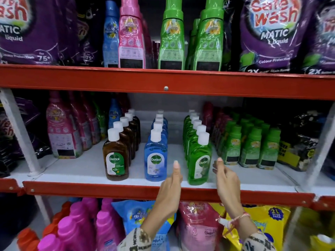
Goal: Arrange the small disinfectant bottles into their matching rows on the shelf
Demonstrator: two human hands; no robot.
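I am looking at a shop rack of red steel beams with a white painted shelf in the middle, glossy purple detergent pouches and shrink-wrapped fabric-softener bottles crowding the levels above, below and to both sides. On that shelf the small disinfectant bottles already stand in three files running front to back: a brown row on the left, a blue row in the centre, a green row on the right, each well apart from the next. They are flattish, translucent plastic with white screw caps and slick paper labels. My left hand hovers just left of the front green bottle, my right hand just right of it; both are released, fingers loose, holding nothing. I judge the risk to be toppling: these bottles are narrow and closely filed, so a nudge to the front green one could tip it back along its row, or off the smooth shelf lip onto the pouches below.
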